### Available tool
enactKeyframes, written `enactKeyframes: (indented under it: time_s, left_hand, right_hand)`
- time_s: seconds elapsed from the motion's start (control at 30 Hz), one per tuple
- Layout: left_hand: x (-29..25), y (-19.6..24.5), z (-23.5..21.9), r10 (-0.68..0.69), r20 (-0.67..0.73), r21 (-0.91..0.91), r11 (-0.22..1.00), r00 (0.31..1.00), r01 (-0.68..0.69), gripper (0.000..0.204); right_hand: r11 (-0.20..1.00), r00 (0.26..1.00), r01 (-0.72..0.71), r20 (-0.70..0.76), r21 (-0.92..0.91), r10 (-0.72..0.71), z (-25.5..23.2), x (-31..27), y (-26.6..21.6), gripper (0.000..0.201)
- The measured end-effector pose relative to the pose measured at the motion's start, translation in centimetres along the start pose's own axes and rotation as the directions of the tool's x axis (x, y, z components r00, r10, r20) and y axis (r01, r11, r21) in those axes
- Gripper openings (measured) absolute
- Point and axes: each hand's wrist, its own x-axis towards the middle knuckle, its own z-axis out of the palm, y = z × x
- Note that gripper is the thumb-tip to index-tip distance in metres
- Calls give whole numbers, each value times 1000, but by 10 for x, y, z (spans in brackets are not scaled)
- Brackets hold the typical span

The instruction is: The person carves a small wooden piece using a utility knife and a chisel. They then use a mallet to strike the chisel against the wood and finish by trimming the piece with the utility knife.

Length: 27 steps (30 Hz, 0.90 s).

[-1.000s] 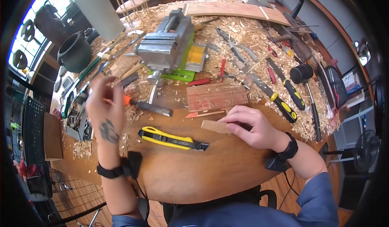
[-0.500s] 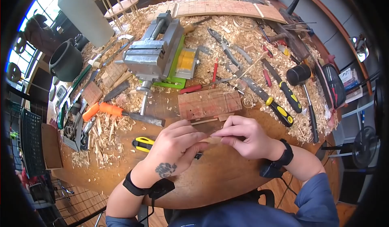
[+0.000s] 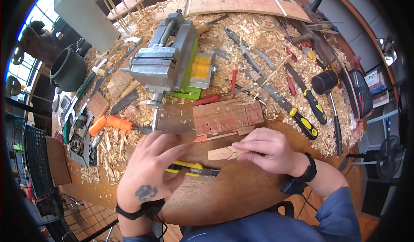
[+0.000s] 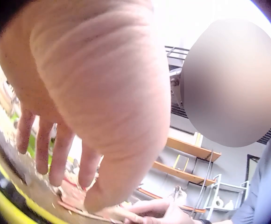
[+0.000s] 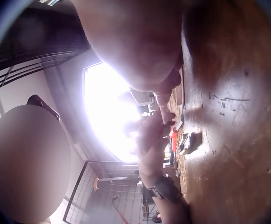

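Note:
My right hand pinches a small flat piece of wood between thumb and fingers, its free end pointing left and dark lines showing on its face. Left of it, my left hand is over the table with fingers loosely spread, apart from the wood. A yellow and black utility knife lies beneath the left fingers, which hide its rear end. In the left wrist view the left hand has its fingers extended and nothing between them.
Beyond the hands lies a reddish board. A metal vise stands behind it. An orange-handled chisel is at the left; yellow-black handled rasps and a black mallet lie right, amid wood shavings.
My left hand came in from the left to the wood piece beside the right hand, then drew back left over the utility knife. The right hand kept its hold on the wood.

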Motion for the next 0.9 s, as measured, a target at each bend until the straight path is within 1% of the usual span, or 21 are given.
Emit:
enactKeyframes:
  time_s: [0.07,0.1,0.13,0.2,0.23,0.27,0.37,0.43,0.47,0.53,0.57,0.6,0.67,0.7,0.77,0.83,0.87,0.9]
  left_hand:
    - [-12,-5,-4,-128,61,183,976,990,115,60]
    - [-14,-6,-1,-154,54,235,962,987,138,55]
    - [-15,-7,1,-154,56,230,964,987,137,55]
    - [-16,-9,5,-108,141,244,967,984,71,50]
    - [-15,-8,7,-97,142,260,964,985,58,45]
    - [-14,-7,7,-101,143,257,964,985,62,45]
    - [-12,-4,2,-117,165,210,974,979,81,41]
    - [-13,1,1,-175,26,145,975,984,170,30]
    - [-13,-2,0,-176,25,142,975,984,170,30]
    - [-12,-11,0,-194,-5,-81,978,981,193,28]
    - [-11,-12,0,-221,-21,-133,967,975,216,29]
    - [-10,-12,2,-222,-23,-133,967,975,217,29]
    - [-6,-9,7,-236,-69,-214,952,969,217,29]
    - [-3,-2,5,-247,-17,-272,934,969,233,28]
    - [-2,2,13,-211,-1,-280,938,977,203,26]
    - [-3,6,20,-150,41,-270,950,988,156,26]
    - [-3,8,24,-147,43,-270,950,988,154,26]
    - [-4,11,29,-174,63,-285,941,983,185,27]
  right_hand:
    - [997,998,49,-44,-58,-52,0,1,3,32]
    - [997,998,43,-43,-59,-46,0,1,4,32]
    - [996,997,48,-50,-74,-52,-2,2,4,31]
    - [995,997,52,-54,-85,-57,-4,4,6,31]
    - [993,997,43,-57,-108,-49,-6,4,7,30]
    - [991,997,35,-61,-130,-43,-8,5,8,30]
    - [985,999,7,-43,-170,-15,-13,6,9,30]
    - [981,999,19,-27,-193,-25,-15,5,10,30]
    - [976,999,32,-11,-214,-36,-16,5,11,30]
    - [971,999,46,3,-236,-47,-16,5,10,29]
    - [964,998,59,12,-258,-58,-15,5,8,28]
    - [965,998,61,14,-257,-60,-14,5,6,28]
    - [945,997,70,-7,-319,-77,-12,6,0,21]
    - [944,997,71,-8,-321,-78,-10,4,0,21]
    - [912,991,126,14,-391,-132,-7,0,-1,16]
    - [918,993,109,-9,-381,-121,-1,-2,-4,15]
    - [924,993,95,-29,-369,-113,0,-3,-4,15]
    - [924,993,91,-31,-370,-110,-1,-4,-5,15]
